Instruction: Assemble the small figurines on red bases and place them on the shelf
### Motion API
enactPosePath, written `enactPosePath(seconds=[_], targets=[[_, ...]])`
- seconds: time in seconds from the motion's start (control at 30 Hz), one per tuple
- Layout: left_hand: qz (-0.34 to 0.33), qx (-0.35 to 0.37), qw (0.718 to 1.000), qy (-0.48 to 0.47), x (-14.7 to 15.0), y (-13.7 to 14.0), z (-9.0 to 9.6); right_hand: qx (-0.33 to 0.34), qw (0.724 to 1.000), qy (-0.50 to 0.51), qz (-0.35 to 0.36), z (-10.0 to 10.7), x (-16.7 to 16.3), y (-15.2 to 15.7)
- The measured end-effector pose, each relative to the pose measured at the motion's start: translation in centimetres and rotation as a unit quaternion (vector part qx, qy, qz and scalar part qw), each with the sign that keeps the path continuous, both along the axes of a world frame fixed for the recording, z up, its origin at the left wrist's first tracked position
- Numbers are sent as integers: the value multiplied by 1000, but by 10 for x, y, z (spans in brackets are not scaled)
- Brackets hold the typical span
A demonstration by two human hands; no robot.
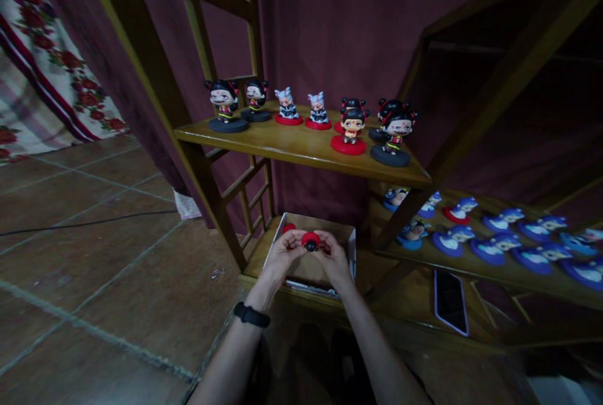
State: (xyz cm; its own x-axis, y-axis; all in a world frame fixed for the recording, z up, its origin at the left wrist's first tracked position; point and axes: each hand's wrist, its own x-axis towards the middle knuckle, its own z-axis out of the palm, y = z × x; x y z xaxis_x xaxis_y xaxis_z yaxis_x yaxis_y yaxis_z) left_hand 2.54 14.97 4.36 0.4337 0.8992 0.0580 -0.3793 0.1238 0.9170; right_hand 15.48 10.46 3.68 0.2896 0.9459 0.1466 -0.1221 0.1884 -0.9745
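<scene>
Between both hands, above a cardboard box, is a small figurine (309, 242) with a red round base and a black head. My left hand (286, 248) grips its left side with closed fingers, a black band on that wrist. My right hand (333, 254) pinches its right side. Below them the shallow box (351, 248), white outside and brown inside, stands on the lowest shelf board. Another red piece (288, 228) lies in its back left corner, partly hidden by my left hand.
The upper shelf (282, 149) bears several figurines on dark or red bases, such as a black-haired one (223, 100). Blue figurines (499, 248) fill a shelf at right. A phone (451, 301) lies on the lower board. Wooden posts (202, 185) frame the left side; a cable (94, 223) crosses the floor.
</scene>
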Motion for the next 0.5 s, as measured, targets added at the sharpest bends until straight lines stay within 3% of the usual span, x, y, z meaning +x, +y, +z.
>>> enactPosePath(seconds=[0.27, 0.5], targets=[[-23, -159, 987, -19, 0, -3, -5, -81, 984, 157, -1, -2, -8, -3], [-26, -157, 987, -17, -1, -11, 7, -75, 961, 261, 45, 5, -6, -10]])
